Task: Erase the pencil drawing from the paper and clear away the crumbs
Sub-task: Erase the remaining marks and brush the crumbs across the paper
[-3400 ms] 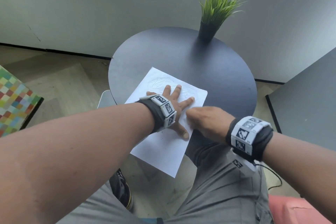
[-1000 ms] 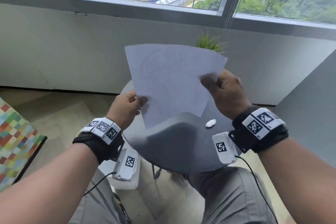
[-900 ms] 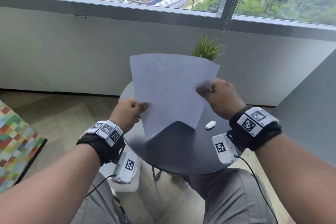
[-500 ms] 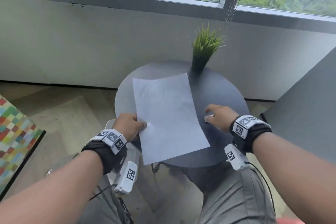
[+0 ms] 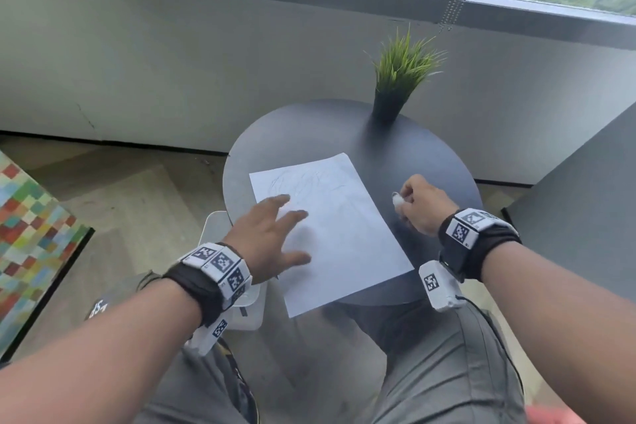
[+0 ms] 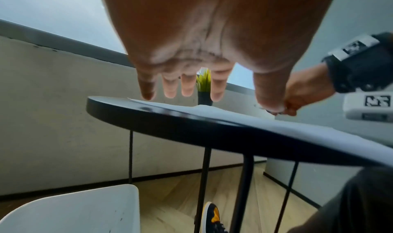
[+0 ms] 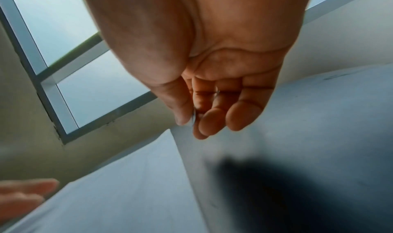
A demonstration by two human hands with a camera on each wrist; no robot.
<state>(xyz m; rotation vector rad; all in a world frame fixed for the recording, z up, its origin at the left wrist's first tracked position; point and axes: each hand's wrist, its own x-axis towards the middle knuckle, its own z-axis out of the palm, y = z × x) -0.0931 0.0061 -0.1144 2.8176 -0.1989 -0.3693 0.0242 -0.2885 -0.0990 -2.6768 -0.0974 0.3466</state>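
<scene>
A white sheet of paper [image 5: 330,227] with faint pencil lines near its far end lies on the round dark table [image 5: 303,134]; its near corner hangs over the table's front edge. My left hand [image 5: 272,234] hovers over the paper's left side with fingers spread and straight; in the left wrist view the fingertips [image 6: 170,93] sit just above the paper [image 6: 223,114]. My right hand [image 5: 418,205] is just right of the paper and pinches a small white eraser [image 5: 396,198] between thumb and fingers. In the right wrist view a thin edge of the eraser [image 7: 194,118] shows.
A potted green grass plant [image 5: 395,79] stands at the table's far edge. A white stool [image 5: 215,227] sits left of the table, a dark panel [image 5: 578,203] to the right. My knees are under the table's front. A colourful checked cushion [image 5: 31,227] lies at left.
The paper, held up in both hands a second ago, now lies on the table. My left hand has let go and spread over it. My right hand has picked up the eraser.
</scene>
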